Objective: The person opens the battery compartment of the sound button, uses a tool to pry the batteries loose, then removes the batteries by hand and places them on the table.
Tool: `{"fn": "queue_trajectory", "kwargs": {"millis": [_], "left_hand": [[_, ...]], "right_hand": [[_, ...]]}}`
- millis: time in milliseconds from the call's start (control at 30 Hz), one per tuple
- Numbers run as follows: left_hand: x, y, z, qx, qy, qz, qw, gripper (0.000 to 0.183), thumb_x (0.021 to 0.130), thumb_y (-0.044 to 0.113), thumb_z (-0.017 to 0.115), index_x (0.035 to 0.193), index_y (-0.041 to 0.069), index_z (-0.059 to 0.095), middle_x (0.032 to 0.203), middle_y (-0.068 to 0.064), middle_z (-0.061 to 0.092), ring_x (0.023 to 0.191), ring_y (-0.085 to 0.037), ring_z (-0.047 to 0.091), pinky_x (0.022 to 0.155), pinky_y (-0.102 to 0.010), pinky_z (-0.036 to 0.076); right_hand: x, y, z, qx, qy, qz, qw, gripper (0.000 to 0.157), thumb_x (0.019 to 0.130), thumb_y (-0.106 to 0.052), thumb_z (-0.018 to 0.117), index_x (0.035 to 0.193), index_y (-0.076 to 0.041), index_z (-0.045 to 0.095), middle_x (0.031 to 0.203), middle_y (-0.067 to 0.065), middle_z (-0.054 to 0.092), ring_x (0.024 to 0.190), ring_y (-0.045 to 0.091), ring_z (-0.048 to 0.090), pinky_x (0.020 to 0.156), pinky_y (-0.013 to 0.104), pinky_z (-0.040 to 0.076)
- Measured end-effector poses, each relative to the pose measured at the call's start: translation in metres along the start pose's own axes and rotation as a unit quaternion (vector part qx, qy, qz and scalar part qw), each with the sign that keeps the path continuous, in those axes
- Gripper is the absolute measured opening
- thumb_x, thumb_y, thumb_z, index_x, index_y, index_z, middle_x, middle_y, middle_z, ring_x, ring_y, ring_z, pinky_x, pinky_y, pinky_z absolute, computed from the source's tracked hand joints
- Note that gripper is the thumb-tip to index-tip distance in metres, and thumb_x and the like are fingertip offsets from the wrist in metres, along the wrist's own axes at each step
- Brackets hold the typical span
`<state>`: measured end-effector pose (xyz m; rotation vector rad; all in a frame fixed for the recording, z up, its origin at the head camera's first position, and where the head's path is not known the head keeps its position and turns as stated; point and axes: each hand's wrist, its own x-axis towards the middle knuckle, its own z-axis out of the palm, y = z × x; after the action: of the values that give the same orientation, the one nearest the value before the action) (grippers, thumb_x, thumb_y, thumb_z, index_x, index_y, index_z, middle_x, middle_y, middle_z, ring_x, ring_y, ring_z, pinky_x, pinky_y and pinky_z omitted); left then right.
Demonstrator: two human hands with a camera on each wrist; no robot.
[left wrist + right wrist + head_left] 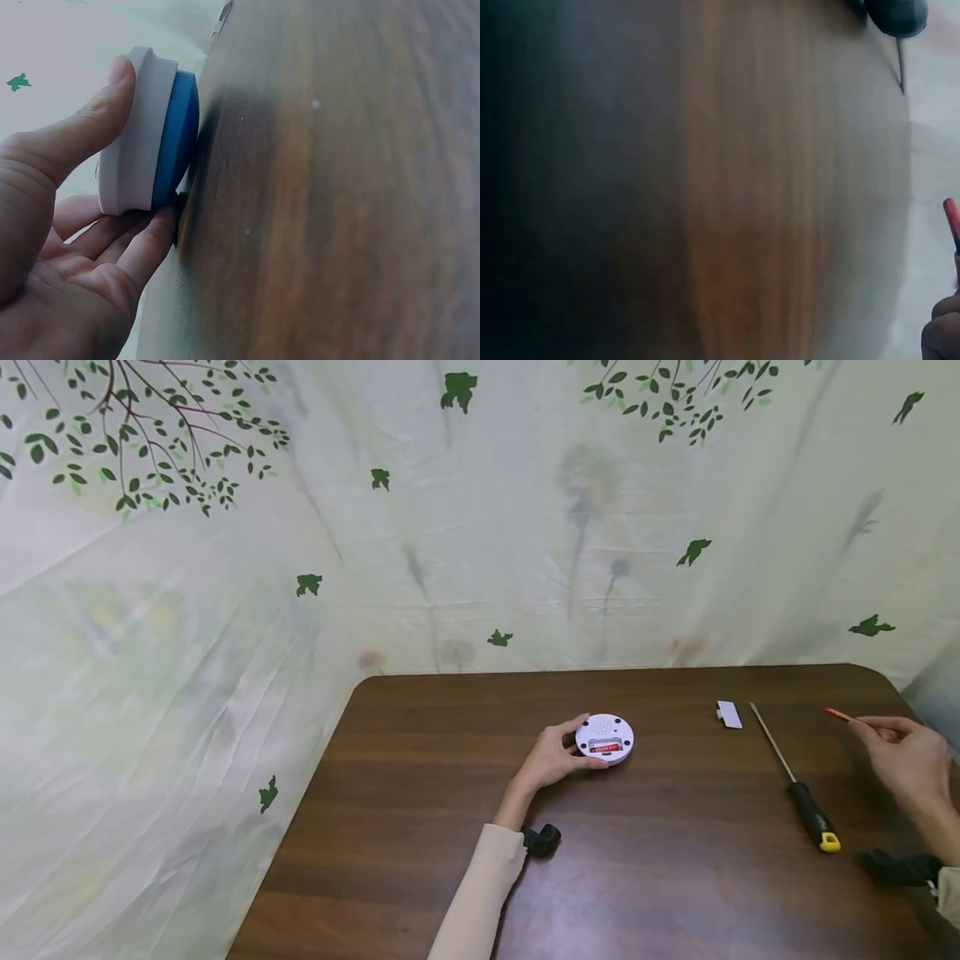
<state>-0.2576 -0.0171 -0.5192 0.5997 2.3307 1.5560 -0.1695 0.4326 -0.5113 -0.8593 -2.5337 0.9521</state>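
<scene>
A round white device (617, 728) with a blue underside stands at the middle of the table. Its back faces up, showing small holes and a battery compartment with a red battery (606, 748) in it. My left hand (551, 756) holds the device at its left edge. In the left wrist view the thumb presses the white rim (127, 165) and fingertips touch near the blue side (177, 135). At the far right my right hand (909, 764) pinches a thin red-and-orange stick (836, 714), pointing left. Its exact kind is unclear, and its other end is hidden.
A small white battery cover (728, 714) lies right of the device. Beside it is a screwdriver (810, 818) with a black and yellow handle, its tip toward the back. A leaf-patterned cloth (480, 543) hangs behind the brown table (420, 793).
</scene>
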Motion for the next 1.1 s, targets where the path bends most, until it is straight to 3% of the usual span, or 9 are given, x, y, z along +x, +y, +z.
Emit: {"fn": "queue_trajectory", "kwargs": {"millis": [200,467,600,667,733,900,1000,1100], "left_hand": [[-0.002,0.001,-0.001,-0.007,0.0,-0.001,1.0,0.09,0.079,0.017,0.092,0.155,0.004,0.046,0.16,-0.014,0.048,0.146,-0.021,0.048,0.106,-0.024,0.053],[-0.001,0.0,-0.002,-0.002,0.001,0.007,1.0,0.089,0.078,0.016,0.092,0.154,0.005,0.048,0.159,-0.013,0.049,0.145,-0.02,0.049,0.105,-0.023,0.053],[-0.002,0.0,-0.003,-0.005,0.003,0.007,1.0,0.089,0.078,0.016,0.093,0.154,0.004,0.047,0.159,-0.014,0.049,0.145,-0.019,0.049,0.105,-0.022,0.052],[-0.002,0.0,-0.003,-0.004,0.003,0.007,1.0,0.09,0.078,0.016,0.093,0.154,0.004,0.047,0.159,-0.014,0.049,0.145,-0.019,0.049,0.105,-0.022,0.052],[-0.002,0.0,-0.003,-0.003,0.003,0.008,1.0,0.09,0.078,0.016,0.093,0.154,0.004,0.047,0.159,-0.014,0.049,0.145,-0.019,0.049,0.105,-0.022,0.052],[-0.003,0.001,-0.002,-0.007,0.004,0.008,0.9999,0.089,0.079,0.016,0.092,0.155,0.002,0.046,0.159,-0.015,0.049,0.144,-0.021,0.05,0.105,-0.023,0.053],[-0.003,0.002,-0.001,-0.013,0.002,0.007,0.9999,0.088,0.08,0.014,0.091,0.154,0.001,0.045,0.159,-0.015,0.048,0.145,-0.022,0.05,0.105,-0.024,0.053],[-0.003,0.003,0.0,-0.017,-0.001,0.004,0.9998,0.089,0.08,0.013,0.091,0.155,0.0,0.045,0.159,-0.016,0.049,0.144,-0.022,0.051,0.105,-0.024,0.053]], "right_hand": [[0.005,0.006,0.0,0.002,-0.014,0.009,1.0,0.047,0.109,-0.029,0.053,0.126,0.013,0.065,0.073,-0.004,0.05,0.058,0.007,0.04,0.048,0.027,0.036],[0.005,0.01,0.001,0.004,-0.042,0.045,0.998,0.049,0.109,-0.03,0.051,0.131,0.012,0.062,0.074,-0.004,0.055,0.057,0.004,0.042,0.048,0.024,0.038],[0.005,0.009,0.003,-0.004,-0.046,0.028,0.999,0.048,0.107,-0.029,0.056,0.127,0.014,0.064,0.065,-0.008,0.057,0.053,0.001,0.043,0.048,0.025,0.038],[0.005,0.01,0.004,-0.013,-0.049,0.009,0.999,0.047,0.106,-0.027,0.058,0.123,0.015,0.066,0.061,-0.002,0.061,0.052,0.001,0.043,0.049,0.024,0.038],[0.006,0.011,0.006,-0.024,-0.05,-0.01,0.998,0.046,0.105,-0.027,0.059,0.118,0.017,0.067,0.065,0.013,0.067,0.054,0.003,0.044,0.053,0.027,0.039],[0.006,0.014,0.01,-0.026,-0.047,-0.029,0.998,0.045,0.105,-0.025,0.06,0.114,0.018,0.067,0.089,0.033,0.071,0.071,0.03,0.058,0.062,0.04,0.041],[0.006,0.016,0.01,-0.019,-0.053,-0.026,0.998,0.049,0.104,-0.029,0.061,0.115,0.018,0.067,0.089,0.032,0.071,0.089,0.047,0.059,0.067,0.046,0.04],[0.006,0.018,0.009,-0.014,-0.059,-0.023,0.998,0.053,0.103,-0.034,0.062,0.116,0.018,0.067,0.085,0.029,0.072,0.099,0.052,0.057,0.07,0.048,0.041]]}}
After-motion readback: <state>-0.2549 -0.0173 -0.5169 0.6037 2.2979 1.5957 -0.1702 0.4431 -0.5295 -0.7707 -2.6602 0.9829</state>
